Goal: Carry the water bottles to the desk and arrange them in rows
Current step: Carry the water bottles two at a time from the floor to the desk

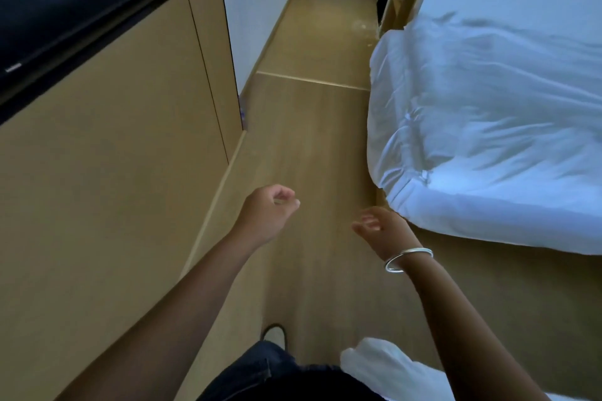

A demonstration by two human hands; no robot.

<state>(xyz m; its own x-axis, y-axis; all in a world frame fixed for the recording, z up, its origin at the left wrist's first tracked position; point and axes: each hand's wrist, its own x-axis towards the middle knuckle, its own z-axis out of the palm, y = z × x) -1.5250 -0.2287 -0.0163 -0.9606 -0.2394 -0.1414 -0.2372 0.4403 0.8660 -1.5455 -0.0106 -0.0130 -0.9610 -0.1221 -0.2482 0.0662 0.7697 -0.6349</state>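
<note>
We hold both arms out over the wooden floor (309, 146). Our left hand (268, 210) has loosely curled fingers and holds nothing; our right hand (381, 226), a bangle (408, 259) at its wrist, looks relaxed, though blurred. The bed (488, 114) is at right. We see no bottles here.

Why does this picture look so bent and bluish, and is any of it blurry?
In the head view, the wide-angle lens bows the wall panel and floor lines outward; the white bed takes a cold blue cast beside the warm wood; the left hand and right hand are motion-smeared at the fingers; the far corridor is soft.
</note>
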